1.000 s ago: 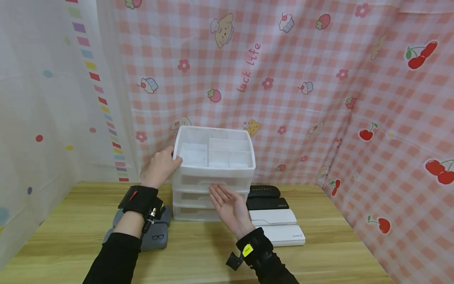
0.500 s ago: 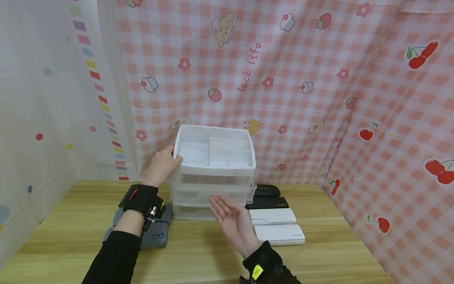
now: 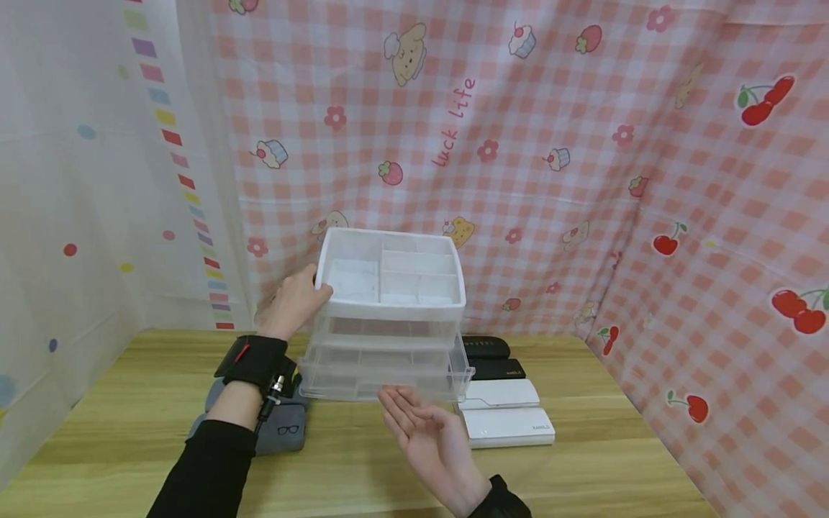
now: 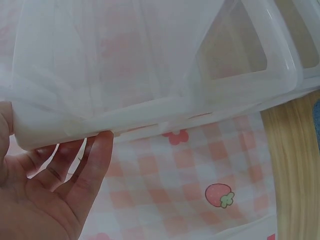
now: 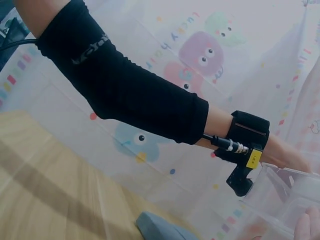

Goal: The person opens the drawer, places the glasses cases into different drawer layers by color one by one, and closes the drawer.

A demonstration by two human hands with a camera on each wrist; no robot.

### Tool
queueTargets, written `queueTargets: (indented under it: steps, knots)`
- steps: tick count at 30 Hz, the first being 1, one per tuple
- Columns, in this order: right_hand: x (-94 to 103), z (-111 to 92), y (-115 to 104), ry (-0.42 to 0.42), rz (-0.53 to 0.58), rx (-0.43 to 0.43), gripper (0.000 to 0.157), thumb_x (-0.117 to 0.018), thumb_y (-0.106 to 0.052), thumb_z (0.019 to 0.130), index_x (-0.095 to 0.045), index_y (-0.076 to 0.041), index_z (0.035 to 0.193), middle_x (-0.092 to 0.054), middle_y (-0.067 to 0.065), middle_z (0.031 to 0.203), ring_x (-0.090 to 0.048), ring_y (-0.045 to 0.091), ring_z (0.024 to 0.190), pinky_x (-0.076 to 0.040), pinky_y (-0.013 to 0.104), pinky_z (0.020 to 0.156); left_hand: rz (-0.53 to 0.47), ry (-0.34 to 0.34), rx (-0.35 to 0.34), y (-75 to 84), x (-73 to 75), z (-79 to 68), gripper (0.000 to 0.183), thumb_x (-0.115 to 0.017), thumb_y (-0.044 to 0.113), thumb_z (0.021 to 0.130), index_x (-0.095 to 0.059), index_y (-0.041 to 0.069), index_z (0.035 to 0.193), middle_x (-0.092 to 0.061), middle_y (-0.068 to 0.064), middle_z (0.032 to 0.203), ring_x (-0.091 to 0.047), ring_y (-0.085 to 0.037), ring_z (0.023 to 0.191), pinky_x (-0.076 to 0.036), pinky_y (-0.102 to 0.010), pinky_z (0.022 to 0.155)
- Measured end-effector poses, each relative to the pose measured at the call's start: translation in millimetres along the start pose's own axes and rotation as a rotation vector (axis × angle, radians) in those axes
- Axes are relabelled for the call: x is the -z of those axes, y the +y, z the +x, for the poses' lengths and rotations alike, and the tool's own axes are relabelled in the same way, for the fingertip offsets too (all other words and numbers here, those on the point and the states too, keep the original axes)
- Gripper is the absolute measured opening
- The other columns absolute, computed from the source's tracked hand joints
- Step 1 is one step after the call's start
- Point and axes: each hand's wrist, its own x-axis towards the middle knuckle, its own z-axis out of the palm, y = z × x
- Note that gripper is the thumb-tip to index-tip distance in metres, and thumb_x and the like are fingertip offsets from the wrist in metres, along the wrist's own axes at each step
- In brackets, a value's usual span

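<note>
A white storage box with clear drawers (image 3: 391, 312) stands at the table's back, its top tray divided into compartments. My left hand (image 3: 291, 302) grips its top left corner, thumb on the rim; in the left wrist view that hand's fingers (image 4: 102, 155) press along the side wall. One clear drawer (image 3: 324, 380) sticks out toward me, with nothing visible inside. My right hand (image 3: 430, 446) lies palm up at its front, fingers nearly straight and fingertips at the drawer's front edge. Part of the right hand's fingers (image 5: 303, 227) shows beside the clear plastic in the right wrist view.
Right of the box lie two black cases (image 3: 495, 370) and two white cases (image 3: 512, 429) in a row. Grey glasses cases (image 3: 285, 430) sit under my left forearm. Patterned cloth (image 3: 363, 144) hangs behind the wooden table (image 3: 350, 475).
A middle drawer, flush with the box a second ago, has slid out toward me. My right hand has moved back and down with it. The left hand has stayed on the corner.
</note>
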Motion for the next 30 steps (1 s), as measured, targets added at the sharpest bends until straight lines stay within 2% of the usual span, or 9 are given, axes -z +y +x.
queueTargets:
  steps: [5,11,15,17,19,23,25,27,30]
  knots:
    - [5.9,-2.4,1.0,0.01,-0.059,-0.002,0.058,-0.024,-0.005,0.097,-0.001,0.004,0.149,-0.003,0.023,0.158,-0.006,0.03,0.149,-0.008,0.035,0.121,0.005,-0.028,-0.009,-0.3,0.8,-0.2,0.038,-0.044,0.025,0.092,-0.047,0.001,0.122,-0.057,-0.022,0.117,-0.054,-0.03,0.087,-0.042,-0.035,0.067]
    - [10.5,-7.0,0.6,0.032,-0.102,-0.018,0.056,-0.025,-0.007,0.098,-0.003,0.004,0.149,-0.003,0.023,0.159,-0.011,0.029,0.148,-0.01,0.035,0.121,0.044,-0.123,-0.004,-1.6,7.1,1.5,0.04,-0.042,0.027,0.094,-0.042,0.002,0.124,-0.054,-0.021,0.109,-0.052,-0.027,0.079,-0.038,-0.032,0.063]
    - [10.3,-11.2,-0.1,0.035,-0.116,-0.02,0.056,-0.025,-0.007,0.099,-0.004,0.003,0.149,-0.005,0.022,0.159,-0.024,0.026,0.146,-0.01,0.035,0.121,0.045,-0.168,-0.006,-3.9,10.7,2.0,0.046,-0.041,0.03,0.095,-0.037,0.002,0.132,-0.053,-0.023,0.118,-0.055,-0.028,0.084,-0.041,-0.032,0.065]
    - [9.9,-12.9,-0.3,0.039,-0.127,-0.024,0.056,-0.025,-0.007,0.098,-0.004,0.003,0.149,-0.007,0.022,0.159,-0.031,0.023,0.143,-0.011,0.034,0.121,0.046,-0.17,-0.011,-5.3,11.2,2.2,0.045,-0.041,0.031,0.095,-0.037,0.003,0.13,-0.054,-0.022,0.114,-0.055,-0.027,0.082,-0.04,-0.032,0.065]
    - [10.3,-14.4,-0.3,0.029,-0.142,-0.03,0.056,-0.025,-0.007,0.098,-0.005,0.003,0.149,-0.012,0.021,0.158,-0.036,0.02,0.139,-0.016,0.033,0.12,0.029,-0.165,-0.026,-7.6,11.0,2.5,0.04,-0.041,0.031,0.095,-0.04,0.004,0.123,-0.054,-0.019,0.107,-0.054,-0.026,0.08,-0.04,-0.031,0.064]
    - [17.0,-16.1,-2.6,-0.04,-0.178,-0.058,0.05,-0.027,-0.008,0.099,-0.015,0.001,0.147,-0.039,0.012,0.148,-0.044,0.017,0.133,-0.025,0.032,0.116,0.002,-0.136,-0.05,-11.4,9.1,3.5,0.027,-0.041,0.031,0.094,-0.042,0.007,0.106,-0.051,-0.013,0.09,-0.052,-0.023,0.072,-0.039,-0.029,0.061]
    - [26.0,-16.1,-6.3,-0.077,-0.28,-0.076,0.043,-0.031,-0.01,0.1,-0.031,0.0,0.142,-0.053,0.004,0.135,-0.052,0.015,0.127,-0.035,0.031,0.111,0.003,-0.12,-0.062,-12.2,8.0,3.8,0.026,-0.042,0.031,0.094,-0.043,0.007,0.102,-0.05,-0.013,0.088,-0.052,-0.022,0.071,-0.039,-0.029,0.061]
    - [38.1,-16.3,-13.7,-0.09,-0.444,-0.11,0.037,-0.037,-0.014,0.1,-0.045,-0.002,0.134,-0.062,0.0,0.123,-0.058,0.014,0.119,-0.041,0.031,0.104,0.004,-0.114,-0.066,-12.4,7.0,3.7,0.026,-0.042,0.032,0.094,-0.043,0.008,0.102,-0.051,-0.013,0.089,-0.054,-0.022,0.072,-0.04,-0.029,0.062]
    - [60.4,-15.9,-29.4,-0.063,-0.818,-0.124,0.032,-0.047,-0.016,0.097,-0.056,-0.001,0.123,-0.068,0.004,0.112,-0.065,0.011,0.103,-0.049,0.028,0.09,-0.003,-0.113,-0.064,-12.1,6.1,3.0,0.026,-0.041,0.032,0.094,-0.043,0.007,0.104,-0.053,-0.015,0.094,-0.056,-0.023,0.076,-0.042,-0.029,0.063]
